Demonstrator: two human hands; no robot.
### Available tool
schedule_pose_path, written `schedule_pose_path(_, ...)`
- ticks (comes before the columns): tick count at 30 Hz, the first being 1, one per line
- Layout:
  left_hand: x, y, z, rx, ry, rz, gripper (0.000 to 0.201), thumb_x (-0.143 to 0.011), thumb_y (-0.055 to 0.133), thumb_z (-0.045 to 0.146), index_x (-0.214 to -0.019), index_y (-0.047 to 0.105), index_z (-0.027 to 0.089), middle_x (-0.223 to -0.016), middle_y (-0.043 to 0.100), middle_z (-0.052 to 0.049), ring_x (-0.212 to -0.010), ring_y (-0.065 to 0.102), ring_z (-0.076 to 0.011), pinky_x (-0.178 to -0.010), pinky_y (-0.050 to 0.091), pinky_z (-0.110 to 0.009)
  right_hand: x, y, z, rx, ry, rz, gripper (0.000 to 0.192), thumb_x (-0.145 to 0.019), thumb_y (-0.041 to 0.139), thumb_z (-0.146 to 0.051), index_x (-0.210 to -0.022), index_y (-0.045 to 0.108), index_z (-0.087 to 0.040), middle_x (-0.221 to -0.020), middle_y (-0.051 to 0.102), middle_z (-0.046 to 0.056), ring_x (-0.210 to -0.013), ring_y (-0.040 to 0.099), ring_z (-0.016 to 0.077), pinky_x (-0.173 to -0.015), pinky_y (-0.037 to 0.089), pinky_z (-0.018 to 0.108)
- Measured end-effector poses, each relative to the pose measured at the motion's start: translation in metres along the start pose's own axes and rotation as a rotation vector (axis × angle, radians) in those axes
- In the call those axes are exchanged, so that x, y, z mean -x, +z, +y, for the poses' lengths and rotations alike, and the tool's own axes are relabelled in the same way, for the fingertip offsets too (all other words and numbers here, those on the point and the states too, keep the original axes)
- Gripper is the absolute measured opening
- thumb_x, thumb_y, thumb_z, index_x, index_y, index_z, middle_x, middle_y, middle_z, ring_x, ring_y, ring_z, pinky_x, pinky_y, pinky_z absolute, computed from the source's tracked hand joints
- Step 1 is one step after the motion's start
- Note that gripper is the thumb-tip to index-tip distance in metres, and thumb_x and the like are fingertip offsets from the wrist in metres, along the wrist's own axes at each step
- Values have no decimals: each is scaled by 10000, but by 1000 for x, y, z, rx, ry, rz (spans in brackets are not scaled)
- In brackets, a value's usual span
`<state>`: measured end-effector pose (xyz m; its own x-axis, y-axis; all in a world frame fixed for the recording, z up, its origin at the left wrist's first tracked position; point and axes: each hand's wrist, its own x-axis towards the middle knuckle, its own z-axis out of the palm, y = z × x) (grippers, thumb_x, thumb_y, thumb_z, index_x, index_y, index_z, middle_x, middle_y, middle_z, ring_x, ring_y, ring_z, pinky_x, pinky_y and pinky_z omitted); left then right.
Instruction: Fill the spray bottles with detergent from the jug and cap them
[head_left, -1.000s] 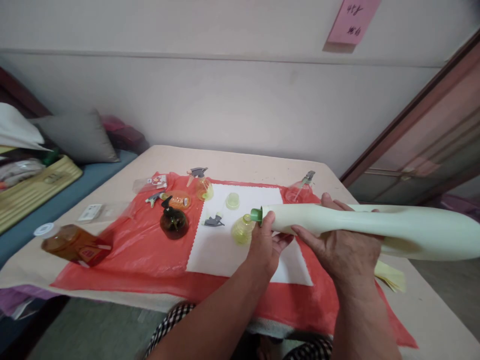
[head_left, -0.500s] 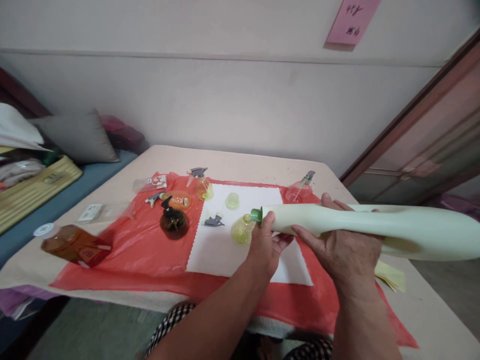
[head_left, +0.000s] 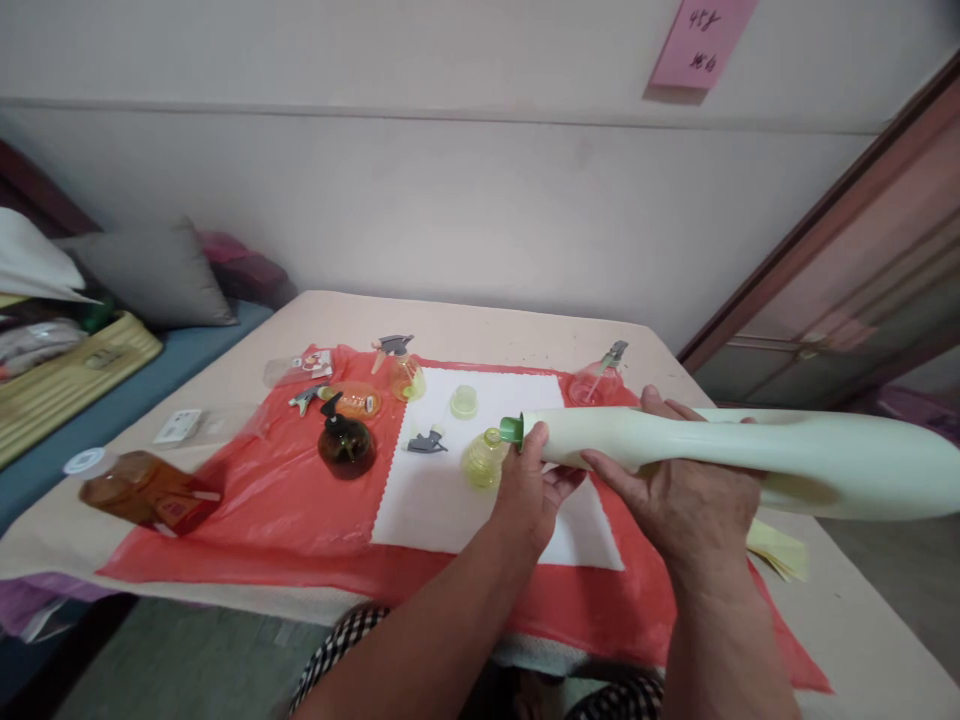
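A large pale green bottle (head_left: 757,455) lies nearly level in the air above the table, its green spout (head_left: 511,430) right over the mouth of a small yellow-green bottle (head_left: 484,458). My right hand (head_left: 686,495) grips the big bottle around its neck part. My left hand (head_left: 534,490) holds it close behind the spout. The small bottle stands on a white cloth (head_left: 450,490) spread over a red plastic sheet (head_left: 285,500).
On the sheet lie a brown pump bottle (head_left: 345,443), an orange bottle (head_left: 356,400), a yellow spray bottle (head_left: 405,372), a loose grey sprayer head (head_left: 426,442), a yellow cap (head_left: 463,402) and a pink spray bottle (head_left: 596,380). A brown packaged bottle (head_left: 146,490) lies left. Yellow paper (head_left: 776,548) sits right.
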<state>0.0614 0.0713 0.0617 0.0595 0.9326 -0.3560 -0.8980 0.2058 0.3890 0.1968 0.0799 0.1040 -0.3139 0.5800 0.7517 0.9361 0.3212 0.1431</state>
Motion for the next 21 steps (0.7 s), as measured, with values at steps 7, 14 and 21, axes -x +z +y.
schedule_pose_path(7, 0, 0, 0, 7, 1, 6, 526, -749, 793, 434, -1177, 595, 201, -1136, 685, -119, -919, 705, -223, -876, 573, -387, 1, 0, 0, 2, 7, -3, 842, -895, 467, -712, -1452, 446, -80, -1234, 693, 240, -1123, 655, 397, -1130, 289, 598)
schedule_pose_path(14, -2, -1, -2, 14, -2, 2, 543, -745, 800, 439, -1190, 597, 204, -1164, 675, -126, -920, 709, -222, -860, 573, -375, 1, 1, 0, 1, 6, -4, 860, -886, 490, -707, -1454, 451, -61, -1237, 689, 244, -1111, 660, 402, -1118, 307, 611)
schedule_pose_path(21, -1, -1, -2, 13, 2, -3, 501, -760, 786, 432, -1172, 604, 212, -1170, 689, -116, -972, 713, -238, -884, 583, -392, 0, -1, 0, 16, -1, -5, 863, -888, 499, -702, -1467, 434, -65, -1219, 696, 246, -1097, 668, 403, -1114, 317, 615)
